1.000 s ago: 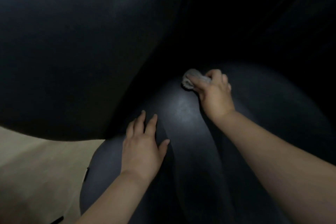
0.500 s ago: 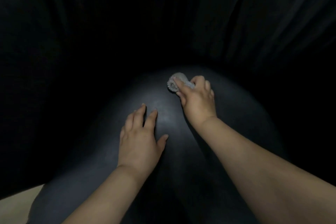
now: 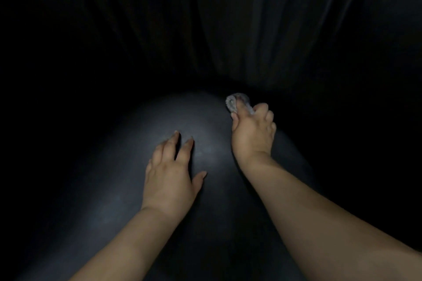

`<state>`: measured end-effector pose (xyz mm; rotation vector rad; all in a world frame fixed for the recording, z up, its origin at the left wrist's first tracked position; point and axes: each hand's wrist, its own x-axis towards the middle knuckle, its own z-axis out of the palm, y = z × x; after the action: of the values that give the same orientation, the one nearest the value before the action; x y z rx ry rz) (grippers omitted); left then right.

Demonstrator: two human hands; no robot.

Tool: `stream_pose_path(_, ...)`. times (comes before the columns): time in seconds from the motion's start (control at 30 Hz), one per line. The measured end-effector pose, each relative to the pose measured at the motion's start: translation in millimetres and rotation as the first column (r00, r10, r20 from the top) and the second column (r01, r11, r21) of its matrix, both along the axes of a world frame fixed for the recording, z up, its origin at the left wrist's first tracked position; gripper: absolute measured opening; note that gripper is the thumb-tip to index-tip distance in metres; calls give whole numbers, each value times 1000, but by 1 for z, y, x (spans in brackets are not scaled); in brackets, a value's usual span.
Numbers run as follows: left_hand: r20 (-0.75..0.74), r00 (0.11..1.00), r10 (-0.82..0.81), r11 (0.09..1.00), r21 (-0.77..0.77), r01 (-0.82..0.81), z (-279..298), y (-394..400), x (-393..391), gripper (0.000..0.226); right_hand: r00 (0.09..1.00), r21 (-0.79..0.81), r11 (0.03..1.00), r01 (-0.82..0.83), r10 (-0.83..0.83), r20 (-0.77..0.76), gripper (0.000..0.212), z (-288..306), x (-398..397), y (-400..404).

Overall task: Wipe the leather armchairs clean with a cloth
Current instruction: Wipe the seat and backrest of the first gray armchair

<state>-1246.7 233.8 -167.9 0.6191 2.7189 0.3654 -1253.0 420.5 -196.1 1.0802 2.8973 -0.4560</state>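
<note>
Head view: the scene is very dark, and only a patch near the middle catches light. That lit patch is the rounded, dark leather top of the armchair (image 3: 141,189), which bulges toward the camera and falls away into shadow on both sides.

The left hand (image 3: 170,178) lies palm down on the leather, fingers straight and slightly spread, the thumb held out to the right. It holds nothing; it rests flat on the chair, just left of the brightest part of the sheen.

The right hand (image 3: 253,130) is farther up and to the right, at the far edge of the lit curve. Its fingers are curled round a small bunched grey cloth (image 3: 237,100), with the thumb pressed along it. The cloth sticks out beyond the knuckles at the upper left of the fist and sits at the chair's far edge; whether it touches the leather is too dim to tell.

The two hands are apart, with bare lit leather between them. Both forearms reach in from the bottom edge, uncovered.

Behind the chair hangs a dark curtain (image 3: 285,29) in faint vertical folds, filling the upper half.
</note>
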Motion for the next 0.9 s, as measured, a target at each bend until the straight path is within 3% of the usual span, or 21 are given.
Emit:
stream_pose_path(0.4, 3, 992, -125, 992, -35, 125, 1, 26, 20, 75, 966, 48, 966, 256, -257, 15, 49, 2, 84, 21)
stream_pose_path(0.9, 12, 983, -184, 981, -62, 185, 9, 31, 59, 65, 927, -51, 926, 373, -371, 51, 49, 9, 193, 23)
